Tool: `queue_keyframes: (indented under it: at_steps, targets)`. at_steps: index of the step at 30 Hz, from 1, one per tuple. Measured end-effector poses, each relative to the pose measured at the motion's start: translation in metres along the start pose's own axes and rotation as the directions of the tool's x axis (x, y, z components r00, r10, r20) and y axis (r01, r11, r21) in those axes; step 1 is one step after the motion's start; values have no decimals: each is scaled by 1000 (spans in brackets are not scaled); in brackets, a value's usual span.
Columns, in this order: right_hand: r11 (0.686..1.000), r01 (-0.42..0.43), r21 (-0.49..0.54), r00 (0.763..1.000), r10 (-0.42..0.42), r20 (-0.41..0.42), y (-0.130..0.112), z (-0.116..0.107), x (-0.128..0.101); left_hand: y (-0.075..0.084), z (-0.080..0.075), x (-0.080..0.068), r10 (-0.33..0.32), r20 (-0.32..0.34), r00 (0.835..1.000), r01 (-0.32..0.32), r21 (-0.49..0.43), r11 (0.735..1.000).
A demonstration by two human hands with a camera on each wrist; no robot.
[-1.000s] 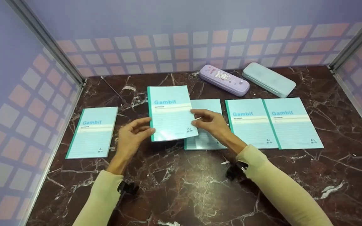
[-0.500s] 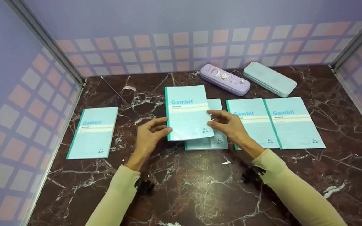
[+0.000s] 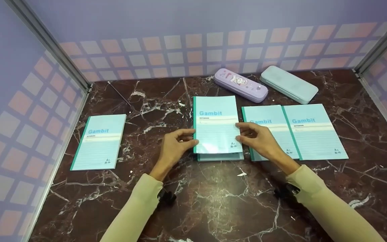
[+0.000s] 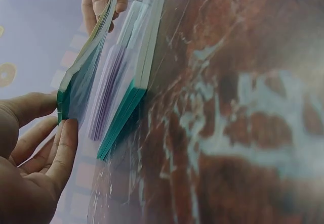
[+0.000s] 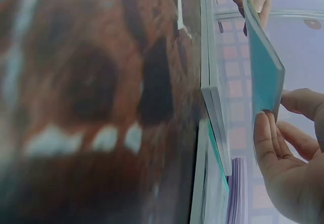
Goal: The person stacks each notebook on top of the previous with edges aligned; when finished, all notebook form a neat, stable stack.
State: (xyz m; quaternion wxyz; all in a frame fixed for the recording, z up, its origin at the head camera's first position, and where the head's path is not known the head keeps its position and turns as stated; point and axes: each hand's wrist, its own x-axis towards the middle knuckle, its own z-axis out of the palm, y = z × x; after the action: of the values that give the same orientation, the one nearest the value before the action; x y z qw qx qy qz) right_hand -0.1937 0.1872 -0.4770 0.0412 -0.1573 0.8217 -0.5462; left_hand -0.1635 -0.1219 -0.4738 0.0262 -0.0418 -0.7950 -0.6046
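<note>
Both hands hold a light blue "Gambit" notebook (image 3: pixel 217 131) with a green spine, raised above the table. My left hand (image 3: pixel 176 146) pinches its spine edge between thumb and fingers, as the left wrist view shows. On the opposite edge my right hand (image 3: pixel 259 139) pinches it the same way. Directly beneath, mostly covered, lie stacked notebooks (image 4: pixel 134 90) of the same kind, with a gap between them and the held one. To the right, two more piles of matching notebooks (image 3: pixel 317 134) lie side by side, the nearer one partly behind my right hand.
Another matching notebook (image 3: pixel 99 143) lies alone at the left. Behind, a purple pencil case (image 3: pixel 240 85) and a pale blue case (image 3: pixel 289 84) rest near the back wall. A thin dark stick (image 3: pixel 119 95) lies at the back left of the marble table (image 3: pixel 213 208).
Both hands have carried the held notebook to the right and now hold it over the middle pile, lower and nearer to it. The other notebooks and cases stay in place.
</note>
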Motion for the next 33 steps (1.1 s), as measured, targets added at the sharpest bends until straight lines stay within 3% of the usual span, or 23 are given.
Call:
queue_keyframes:
  at_steps: [9, 22, 33]
  targets:
    - [998, -37, -50, 999, 37, 2, 6, -4, -6, -4, 14, -2, -64, -5, 998, 64, 20, 998]
    - [995, -51, -84, 999, 52, 14, 9, 1, -8, -12, 20, -8, -44, -22, 999, 45, 64, 997]
    - [980, 8, -198, 999, -2, 32, 10, 3, -9, -9, 25, -8, -24, -100, 995, 48, 241, 969]
